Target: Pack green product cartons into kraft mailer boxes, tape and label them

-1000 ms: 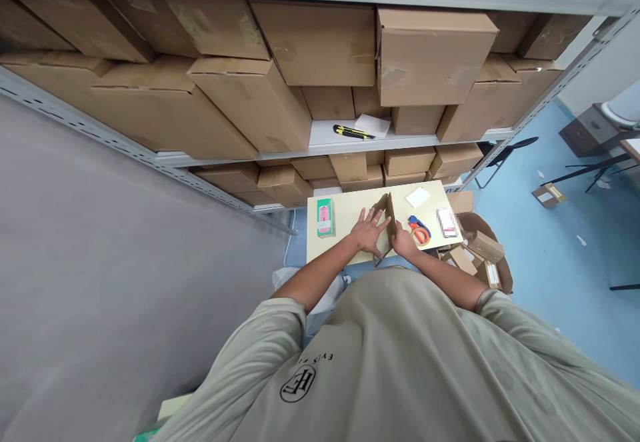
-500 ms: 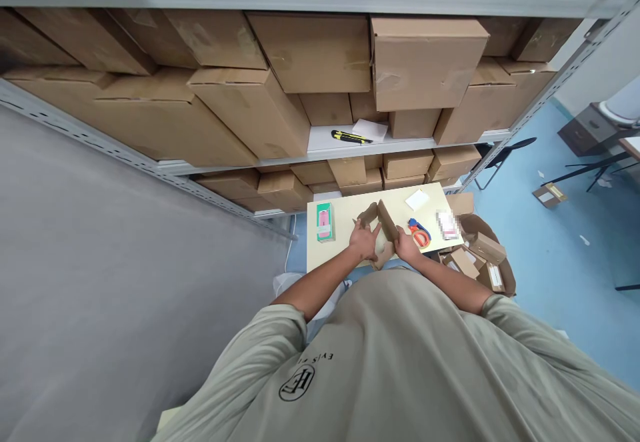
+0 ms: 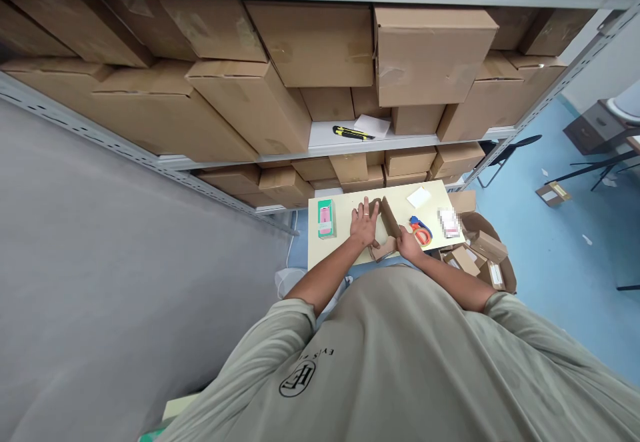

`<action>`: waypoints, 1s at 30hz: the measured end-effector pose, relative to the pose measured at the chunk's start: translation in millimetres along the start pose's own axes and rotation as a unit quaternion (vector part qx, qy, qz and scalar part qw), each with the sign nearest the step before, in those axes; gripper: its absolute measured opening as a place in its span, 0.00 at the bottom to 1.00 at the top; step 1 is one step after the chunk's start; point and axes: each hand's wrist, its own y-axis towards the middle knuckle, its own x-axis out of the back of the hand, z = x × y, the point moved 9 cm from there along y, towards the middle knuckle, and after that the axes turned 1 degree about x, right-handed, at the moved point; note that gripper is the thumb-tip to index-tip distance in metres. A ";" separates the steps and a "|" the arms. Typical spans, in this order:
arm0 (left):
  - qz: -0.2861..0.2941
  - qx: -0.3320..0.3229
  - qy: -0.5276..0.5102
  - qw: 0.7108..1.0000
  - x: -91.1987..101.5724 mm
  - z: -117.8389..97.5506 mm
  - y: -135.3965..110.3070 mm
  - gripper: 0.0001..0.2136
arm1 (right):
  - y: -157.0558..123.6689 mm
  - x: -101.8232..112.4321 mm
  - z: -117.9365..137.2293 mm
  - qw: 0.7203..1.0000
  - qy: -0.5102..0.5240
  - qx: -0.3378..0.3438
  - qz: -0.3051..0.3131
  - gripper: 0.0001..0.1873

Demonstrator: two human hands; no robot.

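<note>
A small folded cardboard carton [image 3: 387,223] stands on the pale yellow table [image 3: 340,195], partly hidden between my hands, with a flap [image 3: 383,250] low near the table's front edge. My right hand [image 3: 410,245] is shut on its side wall. My left hand [image 3: 364,223] rests against the carton's left side with its fingers spread. To the right of my right hand lies an orange and blue scissors-like tool [image 3: 421,231]. A green and pink boxed item [image 3: 325,219] stands left of my left hand.
A white paper sheet [image 3: 419,197] and a blurred package [image 3: 449,223] lie on the table. A cardboard bin [image 3: 493,249] holds cardboard pieces at the right. Steel shelves full of brown cartons [image 3: 310,49] rise ahead, with a yellow box cutter [image 3: 353,133] on one.
The carton has been turned and lowered toward the table, its wall now upright between my hands. My left hand has shifted up and flattened against it.
</note>
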 end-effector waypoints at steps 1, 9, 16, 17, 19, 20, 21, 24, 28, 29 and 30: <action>0.001 -0.001 0.004 1.000 -1.0 -1.1 0.4 0.85 | 0.5 -1.0 -0.6 1.000 0.001 0.001 0.003 0.34; 0.038 -0.038 0.029 0.998 -7.3 -10.7 1.5 0.74 | 4.8 -12.0 4.3 0.995 0.051 0.081 0.010 0.45; -0.041 -0.050 -0.046 0.997 19.1 -23.4 -7.3 0.53 | 7.7 -33.0 9.5 0.986 0.024 0.151 0.062 0.49; -0.068 -0.044 -0.067 0.995 23.2 -24.9 -9.4 0.49 | 8.3 -34.6 9.3 0.985 0.016 0.157 0.066 0.50; -0.121 -0.022 -0.105 0.987 27.8 -24.3 -13.9 0.43 | 8.8 -36.7 8.3 0.983 0.006 0.168 0.070 0.50; -0.142 -0.013 -0.123 0.982 27.6 -22.6 -16.0 0.41 | 8.6 -38.0 7.5 0.982 0.002 0.173 0.073 0.50; -0.154 -0.008 -0.139 0.978 25.4 -20.7 -17.8 0.40 | 8.1 -39.6 6.0 0.982 -0.002 0.174 0.077 0.50; -0.135 -0.029 -0.171 0.976 10.5 -17.8 -20.7 0.42 | 6.2 -44.8 -2.5 0.984 -0.013 0.152 0.093 0.48; -0.102 -0.038 -0.140 0.984 -5.2 -13.6 -25.3 0.43 | 4.0 -43.9 -8.7 0.988 -0.023 0.121 0.089 0.43; -0.108 -0.015 -0.133 0.985 -6.4 -9.4 -26.6 0.43 | 3.6 -42.2 -7.4 0.989 -0.024 0.125 0.082 0.42; -0.117 0.013 -0.131 0.984 -7.7 -4.6 -27.8 0.41 | 3.3 -40.5 -5.6 0.988 -0.026 0.130 0.074 0.42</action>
